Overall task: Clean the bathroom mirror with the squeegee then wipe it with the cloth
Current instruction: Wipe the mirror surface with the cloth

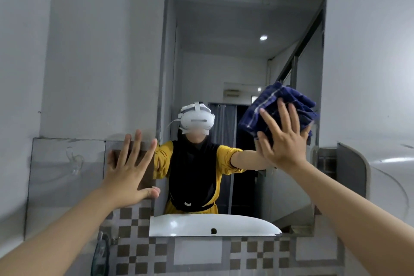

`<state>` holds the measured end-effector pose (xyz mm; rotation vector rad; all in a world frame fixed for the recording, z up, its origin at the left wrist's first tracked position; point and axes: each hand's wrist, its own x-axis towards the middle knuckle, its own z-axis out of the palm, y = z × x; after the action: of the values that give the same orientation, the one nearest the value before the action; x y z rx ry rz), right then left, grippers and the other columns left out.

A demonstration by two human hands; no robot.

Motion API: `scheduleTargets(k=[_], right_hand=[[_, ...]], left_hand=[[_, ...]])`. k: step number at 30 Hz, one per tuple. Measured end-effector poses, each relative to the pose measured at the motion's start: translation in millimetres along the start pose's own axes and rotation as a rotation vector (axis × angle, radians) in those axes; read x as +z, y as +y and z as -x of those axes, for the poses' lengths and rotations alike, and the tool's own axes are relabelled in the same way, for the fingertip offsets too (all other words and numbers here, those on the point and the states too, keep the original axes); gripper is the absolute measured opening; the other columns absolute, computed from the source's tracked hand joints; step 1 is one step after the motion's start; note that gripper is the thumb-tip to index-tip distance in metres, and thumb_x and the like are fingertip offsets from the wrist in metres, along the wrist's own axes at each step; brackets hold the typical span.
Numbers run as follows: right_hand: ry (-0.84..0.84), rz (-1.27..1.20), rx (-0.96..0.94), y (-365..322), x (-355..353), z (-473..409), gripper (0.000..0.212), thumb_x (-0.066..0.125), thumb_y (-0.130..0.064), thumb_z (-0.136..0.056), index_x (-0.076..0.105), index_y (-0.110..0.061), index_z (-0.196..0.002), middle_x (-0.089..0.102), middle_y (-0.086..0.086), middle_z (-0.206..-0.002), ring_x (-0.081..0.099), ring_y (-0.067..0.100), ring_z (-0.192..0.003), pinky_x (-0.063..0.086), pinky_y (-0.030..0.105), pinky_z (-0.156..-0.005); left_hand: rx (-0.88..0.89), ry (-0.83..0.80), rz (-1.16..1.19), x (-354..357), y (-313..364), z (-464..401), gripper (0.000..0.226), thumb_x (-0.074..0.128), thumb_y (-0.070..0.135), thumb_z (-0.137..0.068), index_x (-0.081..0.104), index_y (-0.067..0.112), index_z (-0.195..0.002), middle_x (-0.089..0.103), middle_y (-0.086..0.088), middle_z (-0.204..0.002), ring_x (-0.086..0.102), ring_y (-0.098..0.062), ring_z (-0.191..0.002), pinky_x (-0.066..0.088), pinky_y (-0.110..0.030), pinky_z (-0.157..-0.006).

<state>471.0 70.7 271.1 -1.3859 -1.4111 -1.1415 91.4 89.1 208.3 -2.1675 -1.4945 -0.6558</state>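
Cloth (280, 105): dark blue with thin pale lines, bunched up and lying against the right side of the mirror glass, roughly at mid-height, its far edge reaching toward the mirror's right border.
Right hand (284, 141): pressing the cloth flat to the glass with an open palm, fingers spread wide over the fabric rather than curling around it.
Mirror (224, 51): tall rectangle hanging on the grey wall, reflecting a person in a yellow top, dark covering and white headset, plus a ceiling light and a corridor behind.
Left hand (132, 168): empty, fingers splayed, resting flat on the wall just beside the mirror's left edge, thumb lying near the edge of the glass; it is gripping nothing.
Arms: both are reaching forward and up from the bottom corners of the view, bare to the forearm.
Basin (201, 224): white, showing as a reflection along the bottom of the mirror.
Tiles (143, 251): brown and grey checked pattern running below and beside the mirror's lower edge.
Glass panel (67, 175): pale sheet sitting on the wall to the left of the left hand, with a clear hook (75, 161) sticking to it.
Squeegee: cannot tell where it is lying.
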Motion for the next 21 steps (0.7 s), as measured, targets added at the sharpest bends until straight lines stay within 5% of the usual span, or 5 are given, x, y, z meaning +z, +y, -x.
scheduleTargets(k=[6,12,21], right_hand=[[0.058,-0.189,0.316,43.1,-0.5,31.7,0.06,0.037,-0.047,-0.086,0.032,-0.031,-0.144,0.009,0.01,-0.16,0.002,0.031,-0.146,0.009,0.064,-0.112],[0.031,-0.196,0.567,-5.5,4.2,43.6,0.059,0.033,-0.046,-0.089,0.018,-0.041,-0.146,-0.003,0.0,-0.161,-0.006,0.022,-0.146,0.0,0.068,-0.108],[-0.058,-0.321,0.411,-113.4,11.9,29.9,0.058,0.035,-0.048,-0.093,0.011,-0.047,-0.146,-0.01,-0.001,-0.16,-0.012,0.024,-0.146,-0.003,0.071,-0.105]], left_hand=[[-0.037,0.009,-0.018,5.9,-0.3,2.4,0.12,0.028,0.095,-0.051,-0.028,0.037,-0.14,-0.04,-0.003,-0.148,-0.039,-0.024,-0.134,0.002,-0.068,-0.1],[-0.091,0.024,-0.024,6.4,6.0,3.8,0.124,0.049,0.083,-0.055,-0.036,0.04,-0.134,-0.048,-0.001,-0.143,-0.039,-0.029,-0.133,0.008,-0.069,-0.105],[-0.099,0.021,-0.007,6.8,8.4,5.9,0.123,0.059,0.072,-0.065,-0.043,0.043,-0.128,-0.052,-0.002,-0.139,-0.039,-0.033,-0.131,0.005,-0.068,-0.106]])
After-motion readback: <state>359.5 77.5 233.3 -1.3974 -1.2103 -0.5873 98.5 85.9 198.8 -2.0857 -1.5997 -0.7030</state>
